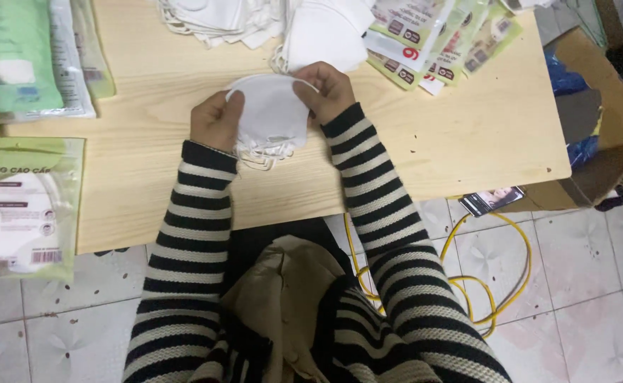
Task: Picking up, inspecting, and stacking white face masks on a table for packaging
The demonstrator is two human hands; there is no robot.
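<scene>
The small stack of white folded face masks is held above the pale wooden low table, near its middle, between both hands. The stack's long axis runs about left to right; its curved edge points away from the person, and thin white ear loops hang from the near edge toward the striped sleeves.

The left hand has its fingers closed on the left end of the stack, thumb on top. The right hand pinches the right upper edge, fingers curled; its fingertips are hidden under the masks.

How many masks are in the stack, I cannot tell. The pile of loose white masks and the green printed plastic packets behind are cut off by the top edge.
</scene>
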